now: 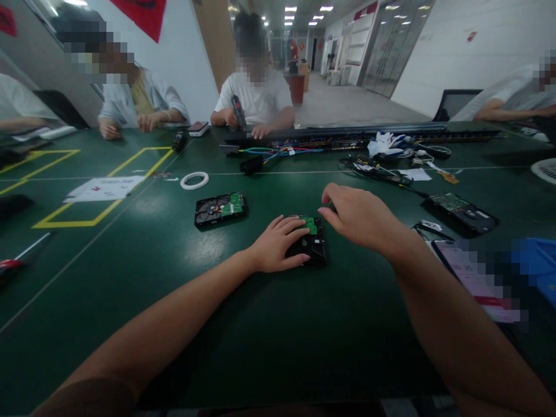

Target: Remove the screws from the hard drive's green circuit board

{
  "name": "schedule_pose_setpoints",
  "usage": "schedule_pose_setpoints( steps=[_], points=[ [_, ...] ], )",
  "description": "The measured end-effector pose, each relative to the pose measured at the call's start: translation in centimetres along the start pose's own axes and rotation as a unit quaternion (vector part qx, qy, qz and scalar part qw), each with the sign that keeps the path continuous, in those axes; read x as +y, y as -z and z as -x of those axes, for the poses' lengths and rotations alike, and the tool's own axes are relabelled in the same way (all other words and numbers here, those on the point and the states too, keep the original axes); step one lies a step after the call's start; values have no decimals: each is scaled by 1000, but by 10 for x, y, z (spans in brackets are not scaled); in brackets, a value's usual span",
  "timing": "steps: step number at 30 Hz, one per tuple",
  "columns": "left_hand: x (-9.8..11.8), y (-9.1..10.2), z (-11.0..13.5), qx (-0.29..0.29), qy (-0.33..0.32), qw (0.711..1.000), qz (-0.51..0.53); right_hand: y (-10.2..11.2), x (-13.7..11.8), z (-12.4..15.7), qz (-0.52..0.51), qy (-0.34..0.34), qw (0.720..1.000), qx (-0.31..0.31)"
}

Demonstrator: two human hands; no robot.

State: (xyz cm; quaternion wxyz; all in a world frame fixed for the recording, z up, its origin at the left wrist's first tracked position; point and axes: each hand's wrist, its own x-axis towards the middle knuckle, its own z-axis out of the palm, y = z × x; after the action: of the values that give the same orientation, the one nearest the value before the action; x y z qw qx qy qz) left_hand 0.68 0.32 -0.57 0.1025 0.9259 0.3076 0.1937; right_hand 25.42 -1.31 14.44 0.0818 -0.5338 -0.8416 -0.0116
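A hard drive [318,250] with a green circuit board lies on the green table in front of me. My left hand [278,246] rests flat across its top and left side, fingers spread, hiding much of it. Just beyond the drive's far right corner, my right hand [354,217] is raised with thumb and forefinger curled close together. Something small and dark shows between those fingers, too hidden to name. Farther left lies a second hard drive [220,209], board side up, touched by neither hand.
A third hard drive [461,213] and a phone [469,272] lie right. A white tape roll [194,180] is beyond the second drive. Cables [278,152], gloves [388,145] and long dark bars line the far side. A screwdriver [21,258] lies left. Several people sit around, one holding a power tool [238,111].
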Motion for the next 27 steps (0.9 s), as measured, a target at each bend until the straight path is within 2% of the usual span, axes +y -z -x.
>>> schedule_pose_setpoints(
  steps=[4, 6, 11, 17, 23, 25, 27],
  points=[
    [0, 0, 0, -4, 3, 1000, -5, -1, 10, -1, -73, 99, 992, -13],
    [0, 0, 0, -5, 4, 1000, -5, 0, 13, -1, -87, 120, 989, -20],
    [1, 2, 0, -3, 5, 1000, -3, 3, 10, 1, -62, 86, 994, -20],
    [1, 2, -1, 0, 3, 1000, -1, 4, 2, 3, 30, -7, 999, -19],
    [0, 0, -1, 0, 3, 1000, 1, -1, 6, 3, -59, 99, 993, -2],
    [0, -1, 0, 1, 4, 1000, 1, 1, 5, 2, -71, 88, 994, -7],
    [0, 0, 0, 1, 3, 1000, 0, 2, 3, 2, -60, 49, 997, -10]
  ],
)
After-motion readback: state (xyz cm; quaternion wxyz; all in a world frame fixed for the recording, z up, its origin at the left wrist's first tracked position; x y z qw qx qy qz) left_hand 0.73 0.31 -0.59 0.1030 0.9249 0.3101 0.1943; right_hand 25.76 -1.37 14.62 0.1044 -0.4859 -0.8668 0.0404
